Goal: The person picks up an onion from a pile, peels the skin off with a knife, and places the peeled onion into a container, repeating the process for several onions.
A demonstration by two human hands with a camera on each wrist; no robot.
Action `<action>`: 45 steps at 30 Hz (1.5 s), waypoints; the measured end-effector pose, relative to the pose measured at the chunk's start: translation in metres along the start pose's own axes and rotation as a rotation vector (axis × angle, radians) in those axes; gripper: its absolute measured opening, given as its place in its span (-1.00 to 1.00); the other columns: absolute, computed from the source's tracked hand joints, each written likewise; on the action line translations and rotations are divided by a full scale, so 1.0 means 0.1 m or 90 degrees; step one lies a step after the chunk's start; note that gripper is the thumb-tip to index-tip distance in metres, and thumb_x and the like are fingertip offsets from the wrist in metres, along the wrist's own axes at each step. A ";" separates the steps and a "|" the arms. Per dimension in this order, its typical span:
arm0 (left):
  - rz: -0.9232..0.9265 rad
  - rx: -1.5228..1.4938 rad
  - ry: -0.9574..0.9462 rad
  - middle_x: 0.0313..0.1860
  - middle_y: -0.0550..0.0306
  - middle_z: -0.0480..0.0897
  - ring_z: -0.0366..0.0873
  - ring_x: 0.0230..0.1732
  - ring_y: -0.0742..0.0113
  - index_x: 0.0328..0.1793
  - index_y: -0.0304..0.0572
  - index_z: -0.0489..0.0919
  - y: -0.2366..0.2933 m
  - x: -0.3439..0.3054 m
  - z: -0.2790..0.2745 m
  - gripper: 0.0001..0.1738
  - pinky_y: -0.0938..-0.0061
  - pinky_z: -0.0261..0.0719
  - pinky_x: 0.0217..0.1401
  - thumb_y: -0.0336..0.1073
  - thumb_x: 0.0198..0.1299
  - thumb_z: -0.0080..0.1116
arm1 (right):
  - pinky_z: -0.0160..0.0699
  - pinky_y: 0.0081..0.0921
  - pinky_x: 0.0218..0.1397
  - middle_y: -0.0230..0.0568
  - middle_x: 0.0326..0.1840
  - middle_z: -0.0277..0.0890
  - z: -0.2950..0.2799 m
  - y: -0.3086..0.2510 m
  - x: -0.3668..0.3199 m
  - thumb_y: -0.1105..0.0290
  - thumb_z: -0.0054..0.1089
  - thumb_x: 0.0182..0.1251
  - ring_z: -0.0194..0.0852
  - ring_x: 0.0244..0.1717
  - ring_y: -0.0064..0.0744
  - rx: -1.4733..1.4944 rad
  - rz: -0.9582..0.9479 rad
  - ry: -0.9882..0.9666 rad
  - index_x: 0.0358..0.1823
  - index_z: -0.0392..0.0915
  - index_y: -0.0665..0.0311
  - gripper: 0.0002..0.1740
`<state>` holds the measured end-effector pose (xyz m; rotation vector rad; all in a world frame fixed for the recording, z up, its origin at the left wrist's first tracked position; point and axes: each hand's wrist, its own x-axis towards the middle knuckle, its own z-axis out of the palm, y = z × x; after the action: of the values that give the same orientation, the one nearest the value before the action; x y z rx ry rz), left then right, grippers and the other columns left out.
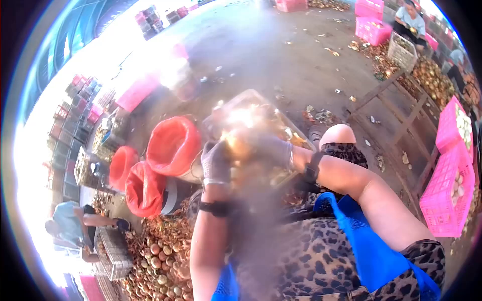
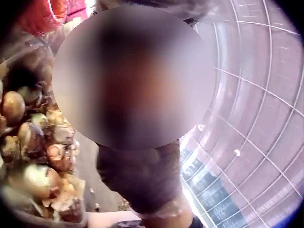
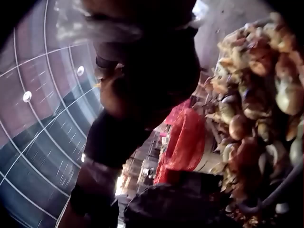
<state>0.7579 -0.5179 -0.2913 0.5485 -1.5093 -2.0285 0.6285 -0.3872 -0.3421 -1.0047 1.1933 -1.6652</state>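
Note:
Both hands wear thin gloves and meet over an onion-filled crate (image 1: 288, 118) in front of the body. In the head view my left hand (image 1: 216, 163) has its fingers curled at a golden-brown onion (image 1: 236, 144), partly washed out by glare. My right hand (image 1: 276, 152) comes in from the other side, its fingers lost in the bright haze. The right wrist view shows the onion (image 3: 114, 97) between the dark left glove (image 3: 111, 137) and the right glove (image 3: 156, 71). I cannot tell what else the right fingers hold.
Red mesh bags (image 1: 173, 145) stand open to the left. Loose onions (image 1: 163, 261) are heaped at lower left, near a seated person (image 1: 70, 223). Pink crates (image 1: 449, 190) and a metal frame (image 1: 396, 120) lie to the right. Another person (image 1: 411, 22) sits at the far right.

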 end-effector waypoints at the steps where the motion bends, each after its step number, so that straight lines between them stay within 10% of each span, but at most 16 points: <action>1: -0.051 0.078 0.010 -0.39 0.25 0.51 0.46 -0.34 0.45 -0.27 -0.21 0.54 0.01 0.04 0.04 -0.93 0.56 0.47 -0.29 -0.47 0.10 0.16 | 0.59 -0.32 0.02 -0.13 -0.01 0.58 -0.05 -0.07 -0.07 0.16 0.15 0.35 0.58 -0.04 -0.34 0.165 0.047 0.039 0.27 0.33 0.23 -0.47; 6: -0.067 0.116 -0.178 -0.03 0.06 0.54 0.54 -0.17 0.34 0.46 -0.12 0.15 -0.23 0.25 -0.15 -0.20 0.49 0.58 -0.10 -0.61 0.04 0.08 | 0.59 -0.36 -0.05 -0.15 -0.09 0.59 -0.39 -0.33 -0.06 0.24 0.12 0.36 0.58 -0.10 -0.36 0.287 0.197 0.105 0.15 0.41 0.26 -0.60; 9: -0.140 0.037 -0.338 0.13 0.02 0.48 0.54 -0.01 0.27 0.49 -0.13 0.11 -0.11 0.23 0.03 -0.13 0.43 0.57 0.05 -0.53 0.01 0.21 | 0.59 -0.39 -0.09 -0.17 -0.13 0.60 -0.40 -0.35 0.07 0.29 0.11 0.36 0.58 -0.13 -0.38 0.214 0.238 0.115 0.08 0.45 0.29 -0.67; 12: 0.124 0.310 -0.197 0.13 0.01 0.48 0.54 0.02 0.25 0.47 -0.16 0.12 -0.68 0.58 -0.09 -0.04 0.42 0.57 0.08 -0.40 -0.09 0.38 | 0.59 -0.42 -0.14 -0.18 -0.18 0.61 -0.28 -0.27 0.23 0.34 0.09 0.37 0.59 -0.17 -0.39 0.124 0.265 0.128 0.00 0.49 0.31 -0.74; 14: -0.225 -0.205 -0.209 0.15 -0.03 0.49 0.57 0.03 0.14 0.38 -0.25 0.23 -0.64 0.61 -0.29 -0.03 0.32 0.60 0.09 -0.06 -0.14 0.44 | 0.60 -0.43 -0.16 -0.19 -0.21 0.62 -0.20 -0.23 0.28 0.37 0.08 0.37 0.59 -0.19 -0.40 0.029 0.274 0.142 -0.05 0.52 0.32 -0.78; 16: -0.244 -0.262 -0.188 0.15 -0.10 0.48 0.58 0.03 0.03 0.32 -0.33 0.27 -0.79 0.63 -0.55 0.00 0.16 0.61 0.09 0.20 -0.14 0.33 | 0.60 -0.45 -0.19 -0.20 -0.24 0.62 -0.16 -0.19 0.32 0.41 0.07 0.37 0.59 -0.22 -0.40 -0.094 0.264 0.153 -0.10 0.55 0.34 -0.81; 19: -0.248 -0.355 -0.163 0.14 -0.11 0.48 0.48 0.17 0.00 0.32 -0.33 0.27 -0.50 0.62 -0.63 -0.05 0.03 0.50 0.22 0.12 -0.12 0.31 | 0.46 -0.57 -0.41 -0.37 -0.42 0.56 -0.11 0.02 0.40 0.13 0.32 0.21 0.46 -0.47 -0.62 -0.382 0.064 0.163 -0.05 0.60 0.27 -0.59; 22: -0.233 -0.451 -0.152 0.20 0.00 0.43 0.40 0.23 0.09 0.27 -0.21 0.32 -0.39 0.64 -0.71 -0.22 0.22 0.35 0.37 -0.05 -0.06 0.33 | 0.51 -0.45 -0.32 -0.18 -0.40 0.58 0.08 -0.04 0.38 0.27 0.21 0.20 0.55 -0.39 -0.36 -0.420 0.175 0.165 -0.13 0.56 0.30 -0.71; 27: -0.221 -0.399 -0.135 0.15 -0.03 0.44 0.44 0.18 0.06 0.29 -0.23 0.29 -0.46 0.65 -0.92 -0.20 0.18 0.43 0.28 -0.07 -0.08 0.31 | 0.55 -0.31 -0.37 -0.09 -0.52 0.55 0.17 0.24 0.40 0.26 0.12 0.25 0.59 -0.46 -0.12 -0.573 -0.027 0.081 -0.28 0.52 0.30 -0.77; 38: -0.157 -0.279 -0.085 0.21 -0.11 0.44 0.46 0.22 -0.03 0.35 -0.26 0.25 -0.62 0.57 -1.00 -0.12 0.10 0.50 0.29 -0.05 -0.10 0.33 | 0.56 -0.30 -0.22 -0.04 -0.40 0.57 0.08 0.51 0.39 0.25 0.14 0.21 0.59 -0.35 -0.11 -0.455 0.161 0.010 -0.26 0.54 0.27 -0.77; 45: -0.009 -0.060 -0.068 0.11 0.00 0.47 0.51 0.08 0.09 0.32 -0.10 0.29 -0.48 0.58 -0.76 -0.06 0.15 0.62 0.06 0.03 -0.22 0.43 | 0.56 -0.27 -0.22 -0.06 -0.38 0.59 -0.06 0.63 0.45 0.27 0.14 0.15 0.61 -0.32 -0.10 -0.689 0.105 -0.030 -0.27 0.55 0.26 -0.78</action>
<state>0.7513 -0.6006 -0.3596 0.4212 -1.4652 -2.1578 0.6191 -0.4397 -0.3979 -1.4826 2.1360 -0.7776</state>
